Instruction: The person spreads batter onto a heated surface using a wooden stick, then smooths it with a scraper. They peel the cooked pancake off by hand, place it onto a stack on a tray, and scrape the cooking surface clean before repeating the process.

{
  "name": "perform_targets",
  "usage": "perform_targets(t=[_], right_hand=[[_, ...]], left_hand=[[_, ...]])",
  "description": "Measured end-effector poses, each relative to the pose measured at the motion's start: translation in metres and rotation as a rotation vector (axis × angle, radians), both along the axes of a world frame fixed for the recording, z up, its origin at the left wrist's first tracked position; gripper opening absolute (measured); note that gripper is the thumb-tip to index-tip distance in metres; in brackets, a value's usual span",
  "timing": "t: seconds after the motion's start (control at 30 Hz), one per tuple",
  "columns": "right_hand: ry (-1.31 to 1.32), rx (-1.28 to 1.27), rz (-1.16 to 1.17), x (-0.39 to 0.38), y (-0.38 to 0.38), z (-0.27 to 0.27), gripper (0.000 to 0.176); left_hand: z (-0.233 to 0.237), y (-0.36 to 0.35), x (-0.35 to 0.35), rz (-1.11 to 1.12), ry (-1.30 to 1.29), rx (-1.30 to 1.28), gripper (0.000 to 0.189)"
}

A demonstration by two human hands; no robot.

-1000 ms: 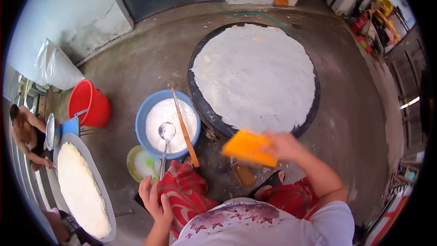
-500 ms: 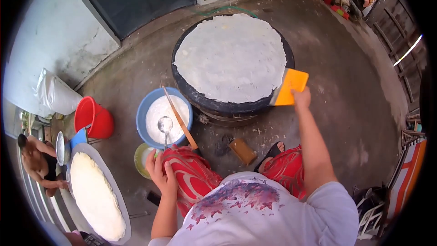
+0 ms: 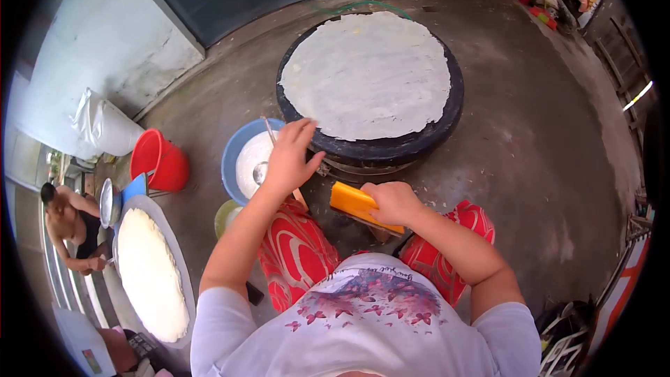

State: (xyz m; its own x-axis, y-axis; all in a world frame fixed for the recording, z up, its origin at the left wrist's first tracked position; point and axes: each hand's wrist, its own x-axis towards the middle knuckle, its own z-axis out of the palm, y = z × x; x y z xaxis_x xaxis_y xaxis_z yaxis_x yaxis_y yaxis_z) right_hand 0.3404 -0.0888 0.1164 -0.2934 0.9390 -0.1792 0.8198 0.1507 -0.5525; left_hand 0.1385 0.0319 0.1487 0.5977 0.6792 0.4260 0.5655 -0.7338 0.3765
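Observation:
A thin white sheet of batter [image 3: 366,77] covers most of the round black griddle [image 3: 450,108]. My left hand [image 3: 289,157] reaches over the blue basin's right side, fingers apart and empty, its fingertips close to the griddle's near left edge. My right hand [image 3: 394,204] grips the orange scraper [image 3: 352,201], held low between my knees and the griddle. White batter [image 3: 251,164] and a metal ladle [image 3: 260,172] are in the blue basin [image 3: 234,153]. The scraper partly hides a brown block beneath it.
To the left are a red bucket [image 3: 160,160], a white sack [image 3: 105,126] and a round tray [image 3: 183,265] bearing a pale, flat stack [image 3: 150,276]. Another person [image 3: 73,227] is beyond the tray. A green bowl [image 3: 225,216] sits near my left knee.
My right hand has brought the scraper from the griddle's right edge down in front of my knees. My left hand has risen from my left knee toward the griddle. The view has shifted slightly.

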Motion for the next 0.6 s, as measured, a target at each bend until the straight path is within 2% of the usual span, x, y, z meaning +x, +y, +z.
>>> perform_targets(t=[0.13, 0.2, 0.23, 0.3, 0.33, 0.4, 0.43, 0.5, 0.53, 0.6], right_hand=[[-0.131, -0.006, 0.062, -0.003, 0.003, -0.009, 0.024], [-0.136, 0.022, 0.087, -0.009, 0.003, -0.009, 0.024], [-0.147, 0.048, 0.109, -0.012, 0.003, -0.008, 0.023], [-0.113, 0.043, 0.116, -0.012, 0.003, -0.003, 0.023], [-0.104, 0.049, 0.116, -0.009, 0.002, -0.003, 0.023], [-0.108, 0.073, 0.132, -0.009, -0.002, -0.002, 0.021], [-0.103, 0.073, 0.129, -0.008, -0.003, -0.003, 0.021], [-0.091, 0.120, 0.112, -0.008, -0.005, -0.006, 0.020], [-0.086, 0.120, 0.112, -0.008, -0.005, -0.007, 0.020], [-0.056, 0.105, 0.092, -0.008, -0.005, -0.008, 0.026]], left_hand=[[-0.042, 0.033, 0.044, -0.091, 0.227, 0.031, 0.058], [-0.061, 0.042, 0.057, -0.106, 0.521, 0.153, 0.056], [-0.074, 0.047, 0.059, -0.108, 0.530, 0.150, 0.056], [-0.092, 0.057, 0.065, -0.125, 0.514, 0.303, 0.038], [-0.098, 0.064, 0.070, -0.133, 0.520, 0.303, 0.038], [-0.101, 0.070, 0.068, -0.128, 0.563, 0.142, 0.018], [-0.101, 0.074, 0.071, -0.131, 0.568, 0.142, 0.018], [-0.098, 0.084, 0.079, -0.022, 0.198, 0.166, 0.006], [-0.091, 0.091, 0.083, -0.031, 0.096, 0.157, 0.007], [-0.076, 0.102, 0.093, -0.012, 0.091, 0.142, 0.006]])
